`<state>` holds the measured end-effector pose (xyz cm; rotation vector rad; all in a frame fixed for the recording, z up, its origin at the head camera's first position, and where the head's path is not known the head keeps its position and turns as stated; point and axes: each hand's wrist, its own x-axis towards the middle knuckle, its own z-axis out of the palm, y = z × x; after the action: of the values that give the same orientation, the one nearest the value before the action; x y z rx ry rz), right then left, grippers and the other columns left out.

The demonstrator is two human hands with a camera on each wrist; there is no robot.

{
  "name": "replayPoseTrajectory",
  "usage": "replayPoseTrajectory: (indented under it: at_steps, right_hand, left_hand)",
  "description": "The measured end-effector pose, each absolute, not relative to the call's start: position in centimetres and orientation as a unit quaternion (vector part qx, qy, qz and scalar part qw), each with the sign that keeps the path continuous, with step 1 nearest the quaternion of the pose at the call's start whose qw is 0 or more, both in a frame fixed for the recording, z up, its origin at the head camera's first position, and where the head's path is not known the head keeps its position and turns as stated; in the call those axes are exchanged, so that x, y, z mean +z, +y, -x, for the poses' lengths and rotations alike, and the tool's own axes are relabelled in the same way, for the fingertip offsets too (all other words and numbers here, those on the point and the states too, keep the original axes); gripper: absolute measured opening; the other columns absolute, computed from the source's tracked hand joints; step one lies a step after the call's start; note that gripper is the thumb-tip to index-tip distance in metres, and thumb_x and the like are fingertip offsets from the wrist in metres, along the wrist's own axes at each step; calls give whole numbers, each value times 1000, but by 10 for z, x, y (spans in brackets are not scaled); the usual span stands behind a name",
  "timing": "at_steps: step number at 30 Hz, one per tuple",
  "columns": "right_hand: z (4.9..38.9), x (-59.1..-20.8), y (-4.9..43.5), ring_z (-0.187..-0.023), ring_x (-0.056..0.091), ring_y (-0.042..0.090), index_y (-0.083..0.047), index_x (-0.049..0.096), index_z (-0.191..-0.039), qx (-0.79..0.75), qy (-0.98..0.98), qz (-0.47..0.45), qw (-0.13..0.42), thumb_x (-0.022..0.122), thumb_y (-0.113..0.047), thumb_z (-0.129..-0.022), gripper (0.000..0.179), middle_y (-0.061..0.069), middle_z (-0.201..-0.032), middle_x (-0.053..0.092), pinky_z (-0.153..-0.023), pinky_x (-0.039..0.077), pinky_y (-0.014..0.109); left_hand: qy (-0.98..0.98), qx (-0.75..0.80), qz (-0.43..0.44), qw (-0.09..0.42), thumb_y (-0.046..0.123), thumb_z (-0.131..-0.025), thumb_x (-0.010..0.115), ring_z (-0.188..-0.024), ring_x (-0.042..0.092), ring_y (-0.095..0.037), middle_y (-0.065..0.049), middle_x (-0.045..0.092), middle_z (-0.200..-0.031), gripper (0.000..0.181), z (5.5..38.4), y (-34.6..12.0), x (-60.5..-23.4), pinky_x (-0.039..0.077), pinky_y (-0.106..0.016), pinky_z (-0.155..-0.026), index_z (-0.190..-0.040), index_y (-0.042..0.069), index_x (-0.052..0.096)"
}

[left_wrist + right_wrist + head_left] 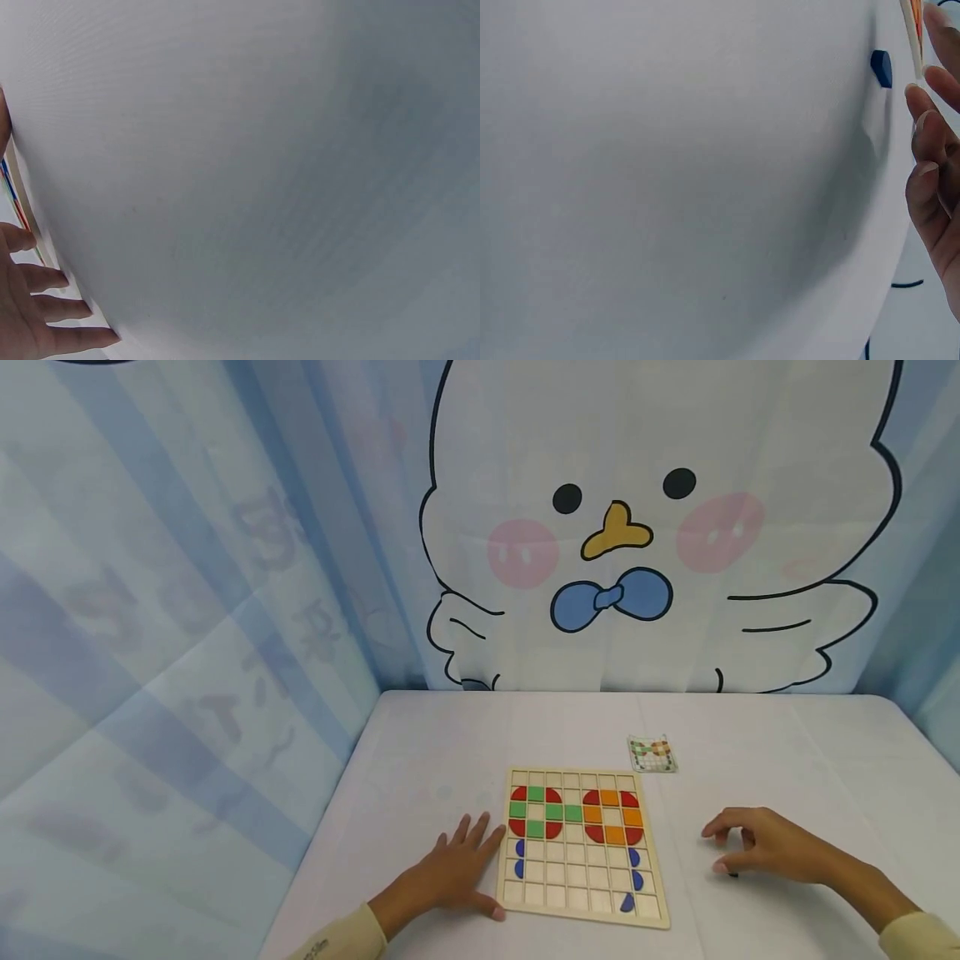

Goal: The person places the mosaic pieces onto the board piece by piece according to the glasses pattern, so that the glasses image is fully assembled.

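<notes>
A wooden grid board (555, 917) lies on the white table, with red, green, orange and blue flat pieces in some of its squares. Blue half-round pieces (637, 881) sit along its lower left and right sides. My left hand (453, 868) rests spread by the board's left edge, fingertip and thumb at the frame. To the right of the board, my right hand (776, 847) hovers low over the table, thumb and index finger apart. Below them a loose blue piece (883, 69) lies on the table in the right wrist view; in the head view the thumb mostly hides it.
Behind the board's upper right corner lies a small pattern card (653, 754) with a similar coloured grid. A curtain (615, 652) printed with a cartoon bird hangs at the table's far edge. More curtain (187, 693) hangs on the left side.
</notes>
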<state>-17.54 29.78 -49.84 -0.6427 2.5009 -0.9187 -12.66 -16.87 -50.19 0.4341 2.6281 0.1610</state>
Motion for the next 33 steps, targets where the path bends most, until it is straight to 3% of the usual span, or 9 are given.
replayPoseTrajectory:
  at_steps: [14, 33]
  right_hand:
    - [166, -509, 314, -71, 44, 0, -12, 71, -113, -293, 915, 221, 166, 82, -40, -80, 44, -9, -93, 60, -60, 41, 20]
    - [163, -513, 318, -74, 47, -1, -17, 76, -103, -313, 905, 236, 163, 81, -31, -83, 25, -13, -93, 65, -62, 43, 20]
  left_hand:
    - [958, 55, -151, 236, 75, -65, 76, -155, 16, -38, -2, 14, -170, 117, 126, -169, -502, 30, -66, -113, -161, 33, 23]
    - [960, 48, -151, 232, 75, -65, 76, -154, 17, -39, -4, 16, -170, 117, 127, -168, -500, 32, -67, -112, -160, 32, 24]
